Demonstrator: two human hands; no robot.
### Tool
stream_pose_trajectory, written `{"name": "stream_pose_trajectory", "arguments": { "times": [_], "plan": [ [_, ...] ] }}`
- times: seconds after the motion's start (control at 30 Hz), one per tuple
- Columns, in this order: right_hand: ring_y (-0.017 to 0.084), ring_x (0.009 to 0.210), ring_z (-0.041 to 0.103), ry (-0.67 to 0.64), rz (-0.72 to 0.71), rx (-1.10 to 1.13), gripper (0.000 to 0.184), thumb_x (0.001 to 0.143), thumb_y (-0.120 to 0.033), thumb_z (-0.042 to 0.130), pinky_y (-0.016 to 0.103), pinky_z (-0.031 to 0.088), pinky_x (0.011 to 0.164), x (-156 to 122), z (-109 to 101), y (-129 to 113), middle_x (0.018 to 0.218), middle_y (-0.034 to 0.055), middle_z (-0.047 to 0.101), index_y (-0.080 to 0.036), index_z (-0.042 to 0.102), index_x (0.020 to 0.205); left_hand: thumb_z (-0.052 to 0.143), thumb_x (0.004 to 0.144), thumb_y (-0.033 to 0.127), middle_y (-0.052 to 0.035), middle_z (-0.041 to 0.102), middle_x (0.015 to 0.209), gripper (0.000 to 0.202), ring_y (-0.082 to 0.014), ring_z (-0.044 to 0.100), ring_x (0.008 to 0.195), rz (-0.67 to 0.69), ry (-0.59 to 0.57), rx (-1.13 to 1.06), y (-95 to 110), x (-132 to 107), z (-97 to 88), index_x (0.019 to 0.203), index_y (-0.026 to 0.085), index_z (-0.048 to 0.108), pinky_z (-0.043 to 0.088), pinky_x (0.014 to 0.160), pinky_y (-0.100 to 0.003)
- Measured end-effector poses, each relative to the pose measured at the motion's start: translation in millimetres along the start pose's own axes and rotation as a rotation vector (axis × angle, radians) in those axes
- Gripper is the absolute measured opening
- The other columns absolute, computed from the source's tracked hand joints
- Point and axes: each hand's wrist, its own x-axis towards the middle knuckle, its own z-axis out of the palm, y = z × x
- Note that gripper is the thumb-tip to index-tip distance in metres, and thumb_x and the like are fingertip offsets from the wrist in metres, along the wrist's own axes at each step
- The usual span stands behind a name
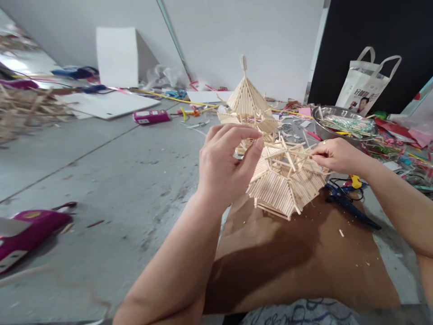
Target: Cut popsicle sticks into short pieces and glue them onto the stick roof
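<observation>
A pale wooden-stick roof section [274, 192] with several sloped panels and crossed sticks on top stands in front of me. My left hand [225, 158] is raised at its left upper edge, thumb and index finger pinched together; what is between them is too small to make out. At the roof's right side, my right hand [333, 155] has its fingers closed near the ends of the top sticks, and their tips hide what they grip. Just behind rises a pointed stick tower [248, 99], partly covered by my left hand.
Brown paper [287, 271] lies under the roof section. To its right are blue-handled pliers [352, 205], a metal bowl [320, 124] of sticks and a white bag [355, 83]. Purple devices [151, 116] and a blurred stick pile [30, 106] are on the left.
</observation>
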Motion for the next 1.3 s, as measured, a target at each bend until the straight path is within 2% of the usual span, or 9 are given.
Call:
{"name": "stream_pose_trajectory", "arguments": {
  "times": [0.2,0.33,0.4,0.5,0.7,0.77,0.93,1.07,1.3],
  "plan": [
    [0.012,0.063,0.052,0.120,-0.011,-0.068,0.026,0.082,-0.023,0.043,0.026,0.037,0.062,-27,-15,-6,0.068,0.0022,0.063,-0.019,0.068,0.077,0.054,0.081,0.020,-0.0052,0.068,0.091,0.009,-0.0186,0.060,0.091,0.180,0.040,-0.006,34,-4,-10.8,0.090,0.020,0.059,0.046,0.085,-0.036],
    [0.016,0.072,0.055,0.213,-0.110,-0.181,0.028,0.086,-0.023,0.040,0.028,0.039,0.066,-62,-17,-26,0.075,0.0057,0.064,-0.018,0.068,0.084,0.051,0.083,0.020,-0.0061,0.067,0.099,0.019,-0.0205,0.057,0.100,0.341,-0.145,-0.016,72,-19,-5.0,0.099,0.018,0.059,0.046,0.088,-0.037],
    [0.017,0.072,0.054,0.237,-0.159,-0.249,0.030,0.087,-0.023,0.038,0.029,0.040,0.066,-81,-12,-36,0.074,0.0072,0.064,-0.017,0.066,0.080,0.048,0.084,0.019,-0.0077,0.065,0.105,0.023,-0.0214,0.054,0.105,0.435,-0.232,-0.015,90,-29,2.8,0.104,0.014,0.059,0.044,0.091,-0.036],
    [0.016,0.065,0.051,0.239,-0.208,-0.329,0.032,0.089,-0.022,0.037,0.029,0.038,0.062,-105,3,-48,0.068,0.0073,0.060,-0.015,0.063,0.071,0.040,0.087,0.015,-0.0115,0.064,0.106,0.027,-0.0248,0.053,0.107,0.455,-0.345,0.107,108,-43,13.5,0.105,0.009,0.059,0.039,0.095,-0.040],
    [0.015,0.065,0.047,0.130,-0.180,-0.235,0.029,0.090,-0.021,0.039,0.029,0.032,0.062,-139,45,-58,0.067,0.0049,0.058,-0.015,0.062,0.073,0.042,0.084,0.010,-0.0081,0.063,0.073,0.020,-0.0215,0.058,0.072,0.392,-0.723,0.132,121,-82,19.3,0.089,0.007,0.060,0.045,0.075,-0.039],
    [0.015,0.066,0.047,0.084,-0.173,-0.187,0.028,0.090,-0.021,0.039,0.029,0.031,0.064,-145,58,-59,0.068,0.0048,0.059,-0.015,0.063,0.075,0.043,0.083,0.010,-0.0070,0.061,0.069,0.017,-0.0205,0.056,0.067,0.363,-0.796,0.138,122,-95,20.9,0.084,0.009,0.060,0.045,0.070,-0.037],
    [0.015,0.067,0.048,0.035,-0.151,-0.155,0.029,0.090,-0.023,0.040,0.031,0.029,0.067,-152,82,-53,0.069,0.0055,0.060,-0.015,0.064,0.075,0.047,0.081,0.011,-0.0074,0.061,0.067,0.015,-0.0224,0.055,0.069,0.256,-0.910,0.151,122,-117,32.9,0.074,0.012,0.060,0.043,0.067,-0.035],
    [0.016,0.071,0.052,0.001,-0.120,-0.114,0.028,0.089,-0.023,0.042,0.031,0.029,0.069,-150,92,-38,0.074,0.0060,0.063,-0.016,0.065,0.077,0.044,0.081,0.008,-0.0078,0.063,0.071,0.019,-0.0221,0.057,0.074,0.174,-0.985,0.138,117,-123,51.2,0.077,0.012,0.062,0.044,0.070,-0.033],
    [0.019,0.079,0.058,0.031,-0.055,-0.047,0.023,0.086,-0.023,0.046,0.033,0.035,0.073,-139,105,-6,0.082,0.0074,0.067,-0.017,0.068,0.086,0.041,0.084,0.011,-0.0106,0.067,0.082,0.024,-0.0205,0.060,0.079,-0.071,-0.979,-0.022,103,-129,91.0,0.085,0.011,0.065,0.045,0.075,-0.032]
  ]
}}
